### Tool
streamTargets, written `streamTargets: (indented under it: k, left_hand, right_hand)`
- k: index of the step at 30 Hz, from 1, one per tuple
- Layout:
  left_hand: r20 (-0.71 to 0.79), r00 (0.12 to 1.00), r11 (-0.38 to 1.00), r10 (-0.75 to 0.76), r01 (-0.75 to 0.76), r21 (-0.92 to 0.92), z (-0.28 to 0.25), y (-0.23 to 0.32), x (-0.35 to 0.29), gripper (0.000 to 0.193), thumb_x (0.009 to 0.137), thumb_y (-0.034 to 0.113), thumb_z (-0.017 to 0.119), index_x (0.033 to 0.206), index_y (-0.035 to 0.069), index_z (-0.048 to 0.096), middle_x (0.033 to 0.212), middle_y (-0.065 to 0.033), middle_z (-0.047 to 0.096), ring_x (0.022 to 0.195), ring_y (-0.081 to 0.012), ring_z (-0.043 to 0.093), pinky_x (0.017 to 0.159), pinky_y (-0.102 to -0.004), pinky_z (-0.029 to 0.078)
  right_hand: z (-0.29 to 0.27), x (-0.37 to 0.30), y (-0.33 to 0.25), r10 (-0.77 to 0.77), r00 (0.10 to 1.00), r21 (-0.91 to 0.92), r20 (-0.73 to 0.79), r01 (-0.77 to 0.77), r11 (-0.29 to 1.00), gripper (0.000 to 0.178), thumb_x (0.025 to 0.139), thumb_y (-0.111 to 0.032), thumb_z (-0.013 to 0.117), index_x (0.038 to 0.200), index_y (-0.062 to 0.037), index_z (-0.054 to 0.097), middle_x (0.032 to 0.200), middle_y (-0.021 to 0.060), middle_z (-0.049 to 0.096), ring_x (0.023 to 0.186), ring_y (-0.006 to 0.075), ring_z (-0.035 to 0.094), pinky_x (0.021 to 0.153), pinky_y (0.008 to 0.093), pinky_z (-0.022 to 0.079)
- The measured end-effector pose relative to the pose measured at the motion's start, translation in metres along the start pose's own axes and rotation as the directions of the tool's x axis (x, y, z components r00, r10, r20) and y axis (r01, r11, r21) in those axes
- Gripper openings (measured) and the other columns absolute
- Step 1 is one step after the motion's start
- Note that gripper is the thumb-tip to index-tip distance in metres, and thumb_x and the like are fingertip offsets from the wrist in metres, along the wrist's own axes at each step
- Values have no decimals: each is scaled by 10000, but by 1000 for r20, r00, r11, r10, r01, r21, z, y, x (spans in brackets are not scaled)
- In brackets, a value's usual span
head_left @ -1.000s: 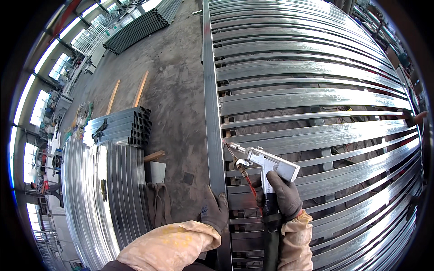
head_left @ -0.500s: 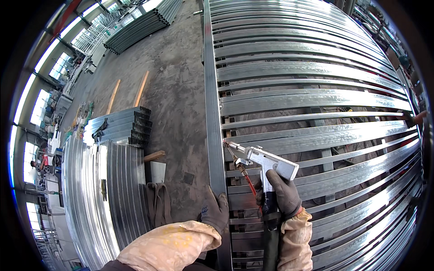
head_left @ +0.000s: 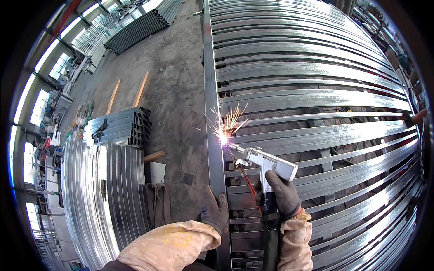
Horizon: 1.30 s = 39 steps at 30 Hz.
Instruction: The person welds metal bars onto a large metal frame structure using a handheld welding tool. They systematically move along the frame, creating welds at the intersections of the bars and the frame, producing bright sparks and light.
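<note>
In my gloved right hand (head_left: 285, 194) is a silver welding gun (head_left: 271, 163), my fingers wrapped round its black-taped grip. A thin red-sleeved wire guide (head_left: 249, 183) runs beside its nozzle. The tip meets the joint between a long upright-running steel tube (head_left: 212, 90) and the end of a crosswise tube (head_left: 271, 143). A bright glow and a fan of orange sparks (head_left: 229, 124) burst there. Nearer to me, my gloved left hand (head_left: 214, 210) grips the long tube's left edge, thumb on top. The fingers under it are partly hidden.
Many parallel steel tubes (head_left: 316, 97) fill the right side, with cables below the gaps. Stacked metal profiles (head_left: 92, 194) lie at left, near wooden strips (head_left: 141, 89) on the floor. Another tube stack (head_left: 138, 29) lies farther off. A hand (head_left: 418, 119) shows at the right edge.
Sparks and a bright glow have appeared at the gun's nozzle, where only the bare joint showed before. Both hands stay in nearly the same place.
</note>
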<state>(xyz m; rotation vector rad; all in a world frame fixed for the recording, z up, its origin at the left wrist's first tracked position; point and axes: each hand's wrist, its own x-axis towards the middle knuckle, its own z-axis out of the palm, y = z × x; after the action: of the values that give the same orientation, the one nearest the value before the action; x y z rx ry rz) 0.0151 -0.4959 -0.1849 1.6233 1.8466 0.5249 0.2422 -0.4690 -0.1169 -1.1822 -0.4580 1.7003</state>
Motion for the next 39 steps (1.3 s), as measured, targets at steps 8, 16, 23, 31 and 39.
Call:
streamTargets:
  k: [8, 16, 23, 31, 39]
  left_hand:
    - [-25, 1000, 1000, 17, -16, 16, 3, -2, 0, 602, 1015, 174, 484, 1488, -108, 242, 1425, -365, 411, 1341, -480, 421, 1137, -451, 324]
    - [-86, 992, 993, 95, -88, 84, 8, -17, 0, 580, 1013, 158, 480, 1481, -95, 249, 1402, -354, 428, 1314, -474, 445, 1119, -464, 336]
    - [-33, 999, 1000, 27, -28, -11, -1, 3, -2, 686, 1024, 311, 479, 1496, -132, 251, 1468, -396, 396, 1372, -511, 404, 1142, -488, 332]
    - [5, 999, 999, -38, 37, 8, 11, -5, 2, 674, 1022, 345, 479, 1506, -80, 280, 1468, -374, 410, 1361, -502, 415, 1146, -516, 317]
    - [-24, 1000, 982, 13, -8, 188, 4, 14, 0, 674, 1020, 388, 488, 1515, -38, 322, 1481, -322, 414, 1375, -454, 402, 1149, -513, 305]
  right_hand:
    - [-2, -2, -1, 17, 1000, -16, -1, -17, 1000, 338, 1011, -308, 604, 1114, 13, 588, 807, 112, 684, 583, 178, 669, 503, 306, 543]
    - [3, -5, 1, -1, 1000, -11, -10, 1, 1000, 403, 994, -379, 624, 1036, 22, 609, 799, 112, 668, 586, 183, 661, 517, 309, 543]
    - [-3, -7, 1, 25, 1000, 17, -3, -25, 1000, 356, 994, -324, 629, 1106, 13, 598, 812, 107, 678, 589, 177, 664, 518, 308, 547]
    - [-5, -7, -7, 48, 997, -46, -58, -51, 998, 331, 1004, -328, 613, 1074, -5, 622, 795, 90, 680, 590, 177, 661, 511, 308, 533]
    - [-22, -20, 4, -203, 941, -142, -269, 170, 975, 306, 1014, -287, 592, 1097, 0, 654, 851, 82, 695, 679, 153, 636, 568, 284, 490]
